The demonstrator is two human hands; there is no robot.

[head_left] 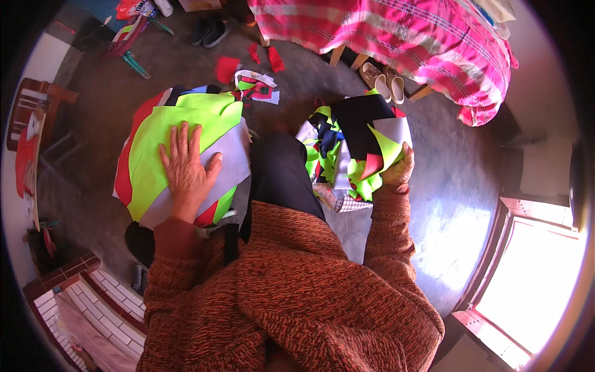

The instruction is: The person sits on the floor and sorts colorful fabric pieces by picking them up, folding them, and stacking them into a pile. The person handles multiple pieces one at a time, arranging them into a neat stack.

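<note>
The left hand point(188, 177) lies flat on the pile point(152, 133) of cloth, which is on the left side of the person's dark knee point(279, 170). Its fingers are wide apart and they hold nothing. Under this hand there are a lime cloth point(149, 164) and a grey cloth point(232, 152); a red cloth point(127, 173) shows at the left edge of the pile.

The right hand point(398, 172) is at the right edge of the scraps point(341, 170), on the other side of the knee. Its fingers are bent and narrow, and they hold the scraps by this edge, beside a lime corner; how many pieces are inside the grip, I cannot tell. A black piece point(359, 121) lies on top of the scraps, and a checked cloth point(353, 204) is at their lower side.

Farther forward, some small red pieces point(227, 69) lie on the grey floor point(434, 161). Near the pink plaid cover point(384, 37) stand light shoes point(375, 80), and dark shoes point(215, 32) are more to the left.
</note>
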